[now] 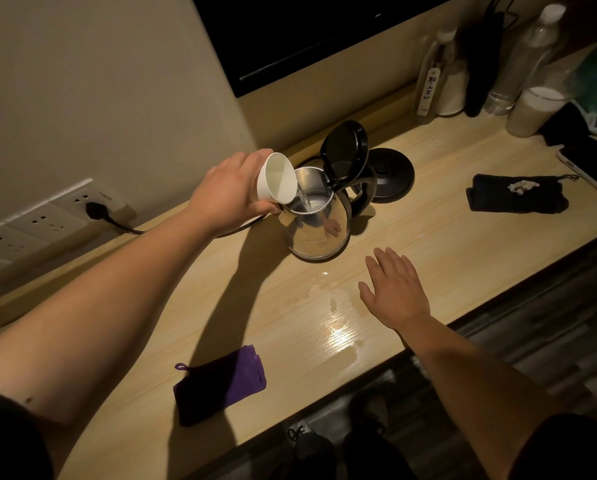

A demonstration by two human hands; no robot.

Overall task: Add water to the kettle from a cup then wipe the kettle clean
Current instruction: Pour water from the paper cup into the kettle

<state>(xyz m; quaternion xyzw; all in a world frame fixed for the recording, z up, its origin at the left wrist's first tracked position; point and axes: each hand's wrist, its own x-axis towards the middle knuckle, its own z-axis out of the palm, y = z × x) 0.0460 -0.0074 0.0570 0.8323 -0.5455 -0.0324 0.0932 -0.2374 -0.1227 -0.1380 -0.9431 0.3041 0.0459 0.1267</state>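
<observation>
We see left hand [227, 192] gripping white cup [276, 178], tipped over kettle [319, 216] mouth, lid up, thin stream falling in. Right hand [394, 289] flat, fingers spread, empty, on desk [446, 237] just beside kettle. Risk, we judge: cup lip drifts past rim, water spills down kettle wall (desk already wet near right hand). Purple cloth [221, 386] waits at near edge.

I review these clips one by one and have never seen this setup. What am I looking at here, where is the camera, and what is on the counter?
There is no machine: a person wears a camera on the head, looking down at both bare hands. The left hand tips a white cup, pouring water into a steel kettle whose black lid stands open. The right hand is open and holds nothing, above the wooden counter. Also there: the kettle's black base, a purple cloth, a black cloth, bottles at the back, and wet patches near the right hand.
</observation>
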